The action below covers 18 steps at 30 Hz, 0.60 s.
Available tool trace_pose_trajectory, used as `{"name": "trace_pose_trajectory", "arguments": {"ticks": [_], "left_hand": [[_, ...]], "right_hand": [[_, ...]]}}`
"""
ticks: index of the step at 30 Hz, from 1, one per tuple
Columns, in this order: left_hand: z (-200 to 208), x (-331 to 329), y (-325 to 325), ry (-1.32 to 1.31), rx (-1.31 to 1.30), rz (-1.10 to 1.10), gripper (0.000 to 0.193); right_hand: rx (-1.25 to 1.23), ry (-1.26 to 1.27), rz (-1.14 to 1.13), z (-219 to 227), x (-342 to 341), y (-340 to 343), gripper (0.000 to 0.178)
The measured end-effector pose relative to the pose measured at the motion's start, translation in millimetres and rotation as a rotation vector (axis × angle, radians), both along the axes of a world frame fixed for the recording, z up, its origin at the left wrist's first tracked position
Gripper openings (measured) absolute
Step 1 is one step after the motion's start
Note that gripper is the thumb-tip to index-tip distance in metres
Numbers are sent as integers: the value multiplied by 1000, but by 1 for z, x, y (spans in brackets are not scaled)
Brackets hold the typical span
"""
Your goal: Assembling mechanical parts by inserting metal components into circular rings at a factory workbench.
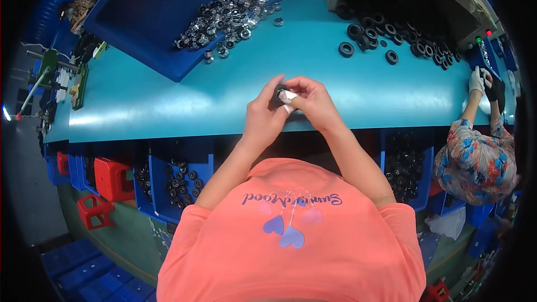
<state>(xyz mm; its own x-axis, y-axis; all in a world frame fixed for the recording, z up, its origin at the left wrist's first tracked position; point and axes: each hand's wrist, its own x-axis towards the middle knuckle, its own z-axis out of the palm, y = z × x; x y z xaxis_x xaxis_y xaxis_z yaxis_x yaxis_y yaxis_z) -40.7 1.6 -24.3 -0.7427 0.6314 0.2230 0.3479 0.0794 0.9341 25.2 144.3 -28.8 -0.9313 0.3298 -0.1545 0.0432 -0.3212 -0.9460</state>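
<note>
Near the front edge of the turquoise table (168, 106), my two hands meet over a small black ring-shaped part (279, 92). My left hand (265, 114) grips it from the left, fingers curled round its side. From the right, my right hand (320, 105) closes on the same part with its thumb and fingers. Something white (287, 97) wraps the digits at the part; whether it is tape, a finger cover or a cloth I cannot tell. My fingers hide much of the part.
A tilted blue bin (140, 28) spills small clear-and-black round parts (229, 17) at the back left. Black rings (369, 33) lie before a machine opening at the back right. Blue drawers (159, 162) with black parts sit below the table. A co-worker (475, 156) works at the far right.
</note>
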Motion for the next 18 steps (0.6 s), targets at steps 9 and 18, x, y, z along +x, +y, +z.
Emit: {"name": "trace_pose_trajectory", "arguments": {"ticks": [9,18], "left_hand": [[9,-6,-13,-407,164,-110,54],[10,-1,-18,-154,78,-47,44]], "right_hand": [[-200,3,55,17,5,-5,29],[-145,-33,-5,13,1,-19,23]]}}
